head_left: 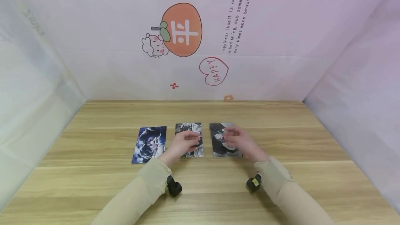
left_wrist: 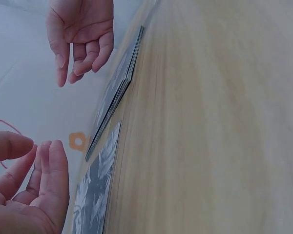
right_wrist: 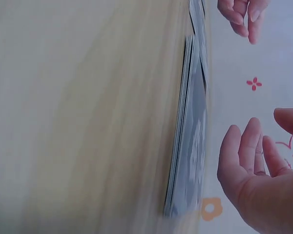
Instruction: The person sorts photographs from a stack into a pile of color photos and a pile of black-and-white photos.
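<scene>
Three picture cards or piles lie in a row on the wooden table. The left one is a blue picture card (head_left: 147, 147); the middle one is a black-and-white picture card (head_left: 189, 127). On the right, a stack of dark picture cards (right_wrist: 188, 131) shows several layers along its edge. My left hand (head_left: 182, 144) hovers over the middle card with loosely bent fingers and holds nothing. Above the stack is my right hand (head_left: 242, 141), its fingers relaxed and apart from the cards. Both hands partly cover the pictures beneath them in the head view.
The wooden table (head_left: 212, 197) ends at a white printed cloth (head_left: 125, 72) hanging behind it. More pale cloth hangs along both sides. A small black camera (head_left: 173, 187) sits at the left wrist, another black camera (head_left: 253, 183) at the right.
</scene>
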`<state>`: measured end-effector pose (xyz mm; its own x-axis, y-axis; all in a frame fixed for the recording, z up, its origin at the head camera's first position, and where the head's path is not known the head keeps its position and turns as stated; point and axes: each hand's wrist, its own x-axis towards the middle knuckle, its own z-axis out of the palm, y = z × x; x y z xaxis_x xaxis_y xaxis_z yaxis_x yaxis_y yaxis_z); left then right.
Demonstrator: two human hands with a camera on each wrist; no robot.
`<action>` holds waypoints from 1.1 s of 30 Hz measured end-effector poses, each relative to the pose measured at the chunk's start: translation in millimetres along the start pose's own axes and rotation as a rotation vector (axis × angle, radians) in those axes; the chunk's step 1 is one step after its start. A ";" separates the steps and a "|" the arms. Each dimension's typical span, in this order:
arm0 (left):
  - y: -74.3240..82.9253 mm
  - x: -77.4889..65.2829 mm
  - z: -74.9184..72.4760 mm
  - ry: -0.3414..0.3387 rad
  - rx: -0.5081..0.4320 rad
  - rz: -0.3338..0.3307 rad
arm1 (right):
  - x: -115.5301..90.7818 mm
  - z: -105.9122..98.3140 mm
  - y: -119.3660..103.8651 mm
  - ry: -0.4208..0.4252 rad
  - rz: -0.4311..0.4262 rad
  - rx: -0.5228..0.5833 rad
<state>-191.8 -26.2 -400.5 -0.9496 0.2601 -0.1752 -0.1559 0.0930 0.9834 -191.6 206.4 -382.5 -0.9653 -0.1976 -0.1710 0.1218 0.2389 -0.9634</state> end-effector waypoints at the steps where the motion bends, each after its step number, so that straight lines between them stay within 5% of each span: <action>1: 0.7 0.2 1.7 -0.005 -0.002 -0.001 | -0.1 -2.2 0.1 0.004 0.004 -0.010; 16: 1.7 6.5 19.5 -0.074 0.035 0.052 | 0.3 -26.4 5.4 0.052 0.007 -0.032; 33: -2.9 15.2 34.7 -0.052 0.019 0.025 | 5.9 -32.6 18.8 0.082 0.114 -0.025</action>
<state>-196.3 10.9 -407.6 -0.9376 0.3121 -0.1531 -0.1265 0.1041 0.9865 -202.6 240.8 -394.9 -0.9614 -0.0893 -0.2603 0.2268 0.2787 -0.9332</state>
